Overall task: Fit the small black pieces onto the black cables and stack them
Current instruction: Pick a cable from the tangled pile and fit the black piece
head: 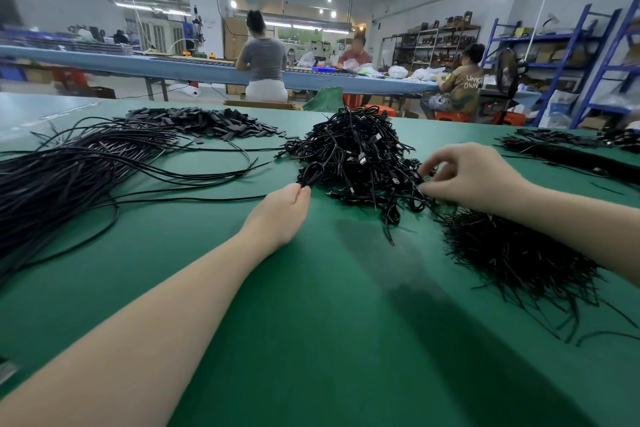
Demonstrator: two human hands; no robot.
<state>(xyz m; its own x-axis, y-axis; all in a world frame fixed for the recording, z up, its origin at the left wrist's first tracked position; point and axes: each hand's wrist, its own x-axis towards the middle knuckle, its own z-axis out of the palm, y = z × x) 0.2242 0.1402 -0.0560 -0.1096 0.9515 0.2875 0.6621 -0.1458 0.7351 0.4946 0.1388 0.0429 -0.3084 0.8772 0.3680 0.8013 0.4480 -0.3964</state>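
Right now a looped black cable (310,174) from the tangled cable pile (360,156) between my hands is pinched in my left hand (277,215); my right hand (474,177) seems to pinch something small at the pile's edge, over the green counter (311,322).

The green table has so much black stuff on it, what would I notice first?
First, the tangled heap of black cables in the middle of the green table, with both hands at it: the left hand pinches a cable loop, the right hand picks at its edge. Long straight black cables fan out left.
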